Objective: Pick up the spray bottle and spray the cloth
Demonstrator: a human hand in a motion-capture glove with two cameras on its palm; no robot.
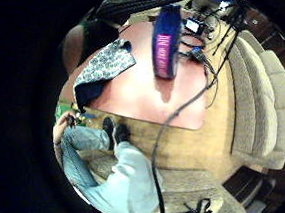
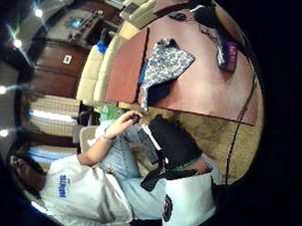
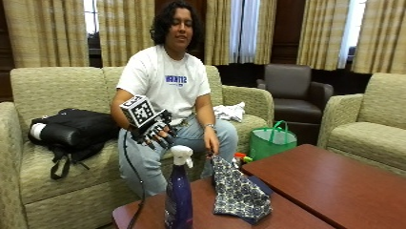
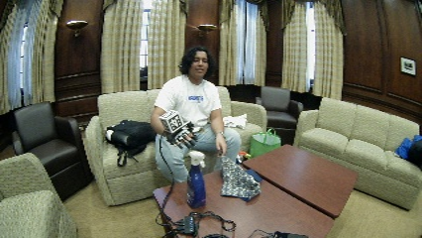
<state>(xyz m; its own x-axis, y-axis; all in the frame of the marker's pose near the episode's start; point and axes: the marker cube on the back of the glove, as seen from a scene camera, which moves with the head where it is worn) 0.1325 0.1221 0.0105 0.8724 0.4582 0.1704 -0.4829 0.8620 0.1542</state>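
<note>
task status: not begun in any visible sense. the spray bottle (image 3: 179,191) stands upright on the near end of the table (image 3: 329,183), untouched, with nothing gripping it. the gloved right hand (image 3: 152,130) hangs in the air above and behind the bottle's white trigger head, apart from it, fingers spread and drooping downward, holding nothing. the bare left hand (image 3: 210,142) holds up one corner of the cloth (image 3: 238,193), so the cloth rises to a peak at the table's edge while the rest of it lies draped on the wood just beside the bottle.

what is left, as i judge it: the whole job. the hand has to come down onto the bottle, close round the neck, lift it, turn the nozzle to the cloth and pull the trigger.

condition of the bottle: tall and slim, deep blue-purple body, white sprayer on top. the little finger side palm view shows a pink label band running along its side (image 1: 163,48). which way the nozzle faces i cannot make out for certain. the fill level cannot be read.

condition of the cloth: pale with a small dark repeating print, a dark blue underside or lining showing at its lower edge. it looks dry; no wet patch is visible.
</note>
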